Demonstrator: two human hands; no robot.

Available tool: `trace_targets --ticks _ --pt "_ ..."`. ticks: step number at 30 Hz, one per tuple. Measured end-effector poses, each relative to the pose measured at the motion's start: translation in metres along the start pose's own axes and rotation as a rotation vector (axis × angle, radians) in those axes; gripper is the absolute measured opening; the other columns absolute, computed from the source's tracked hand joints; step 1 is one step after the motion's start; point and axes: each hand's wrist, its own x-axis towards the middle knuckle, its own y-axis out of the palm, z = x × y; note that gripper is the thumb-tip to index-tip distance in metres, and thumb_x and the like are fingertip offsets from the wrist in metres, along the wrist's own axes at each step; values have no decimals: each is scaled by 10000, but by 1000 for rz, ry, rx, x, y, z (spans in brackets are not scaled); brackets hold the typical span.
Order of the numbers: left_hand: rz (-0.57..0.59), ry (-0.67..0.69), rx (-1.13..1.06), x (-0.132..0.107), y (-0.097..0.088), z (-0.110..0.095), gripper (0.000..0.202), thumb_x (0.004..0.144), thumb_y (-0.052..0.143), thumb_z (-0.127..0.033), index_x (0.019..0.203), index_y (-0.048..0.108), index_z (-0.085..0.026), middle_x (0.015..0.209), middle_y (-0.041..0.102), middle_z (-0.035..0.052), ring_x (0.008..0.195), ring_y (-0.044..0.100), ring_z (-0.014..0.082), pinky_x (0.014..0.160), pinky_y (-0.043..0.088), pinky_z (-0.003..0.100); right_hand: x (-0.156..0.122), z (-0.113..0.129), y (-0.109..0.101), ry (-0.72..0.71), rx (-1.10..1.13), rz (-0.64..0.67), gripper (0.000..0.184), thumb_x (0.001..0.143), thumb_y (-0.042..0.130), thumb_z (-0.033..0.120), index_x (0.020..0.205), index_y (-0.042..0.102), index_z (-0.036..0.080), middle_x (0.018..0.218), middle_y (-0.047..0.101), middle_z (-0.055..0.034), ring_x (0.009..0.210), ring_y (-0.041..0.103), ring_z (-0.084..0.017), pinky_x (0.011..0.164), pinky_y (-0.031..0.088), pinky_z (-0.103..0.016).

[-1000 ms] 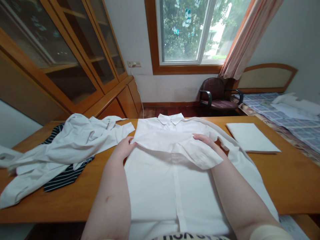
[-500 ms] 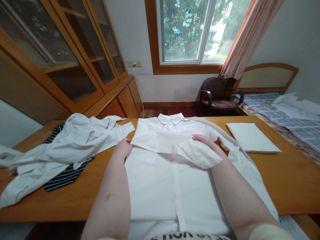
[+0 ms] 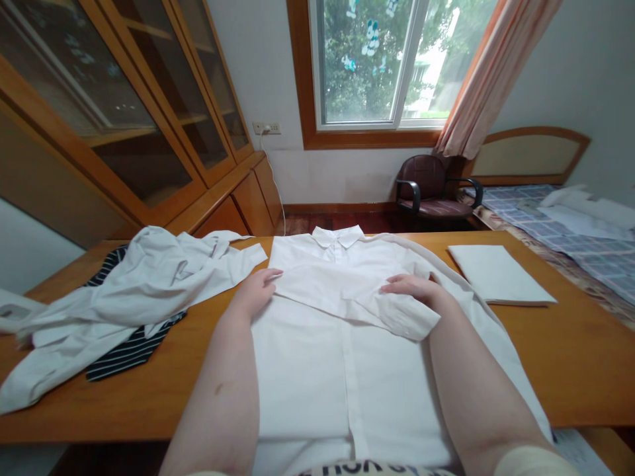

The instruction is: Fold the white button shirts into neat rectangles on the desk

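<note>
A white long-sleeved shirt (image 3: pixel 307 370) lies front up on the table, its collar toward the far edge. One sleeve (image 3: pixel 327 284) is folded across the chest, its cuff end reaching past the button strip. My left hand (image 3: pixel 258 289) rests at the left folded edge, fingers stretched over the sleeve's base. On the sleeve near its cuff lies my right hand (image 3: pixel 411 287), fingers extended and flat on the cloth. Its palm side is hidden. The other sleeve (image 3: pixel 489 330) stretches out along the right side, partly behind my right forearm.
A crumpled white shirt (image 3: pixel 149 277) lies at left over a black striped cloth (image 3: pixel 133 350). A folded white item (image 3: pixel 501 274) sits at right on the wooden table (image 3: pixel 585 370). Beyond are an office chair (image 3: pixel 431 185), a bed (image 3: pixel 570 218) and a glass-door cabinet (image 3: pixel 163 119).
The folded sleeve has settled flatter onto the shirt. My left hand has moved slightly right, from holding the edge to lying over the fold. My right hand has flattened on the sleeve.
</note>
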Motion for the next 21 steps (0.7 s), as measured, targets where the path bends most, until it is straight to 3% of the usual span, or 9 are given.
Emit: trace_targets --ticks 3,7,13,21 --pt "67 -14 16 0 11 -9 496 836 422 -327 1306 510 -196 1412 451 51 1303 398 203 1093 284 307 -6 -2 -8 62 -122 102 446 626 699 557 856 656 178 918 679 -68 838 623 -230 700 484 -290" --pt "212 -101 92 3 22 -12 619 850 429 -442 1402 382 -165 1504 279 87 1390 228 216 1130 200 342 -10 -9 -23 147 -321 105 318 640 683 480 741 650 180 687 633 -37 672 586 -201 632 448 -298" --pt "360 -60 175 5 26 -1 942 680 627 -492 1469 221 -176 1542 91 93 1415 68 251 1145 138 375 -6 -20 -36 163 -580 -33 253 686 647 441 737 693 198 807 673 -70 830 596 -241 771 428 -321" --pt "410 -38 193 10 31 9 945 708 555 -604 1477 187 -197 1542 27 97 1413 2 257 1141 102 397 1 -30 -41 231 -668 -21 395 647 686 476 883 733 162 954 651 -118 914 592 -272 819 425 -335"
